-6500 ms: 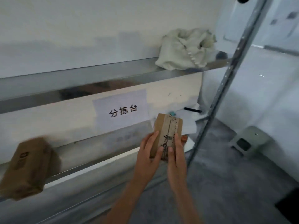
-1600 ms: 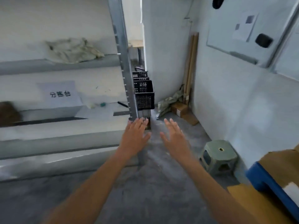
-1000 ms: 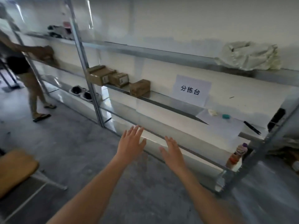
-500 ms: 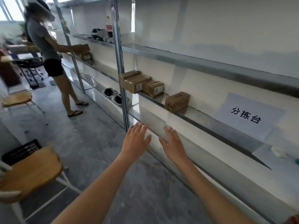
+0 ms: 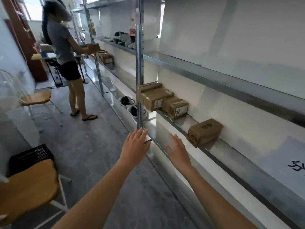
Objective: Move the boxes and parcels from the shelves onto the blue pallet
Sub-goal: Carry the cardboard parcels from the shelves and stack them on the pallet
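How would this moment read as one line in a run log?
left hand: open, empty | right hand: open, empty | nearest box: on shelf, untouched | pallet: unseen

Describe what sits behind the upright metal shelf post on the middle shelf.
Behind the perforated metal post, stacked brown cardboard boxes rest on the steel shelf. The post covers their left ends, so anything farther left there stays hidden.

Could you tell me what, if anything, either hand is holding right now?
Nothing: the left hand and right hand are both open and empty, short of the nearest box.
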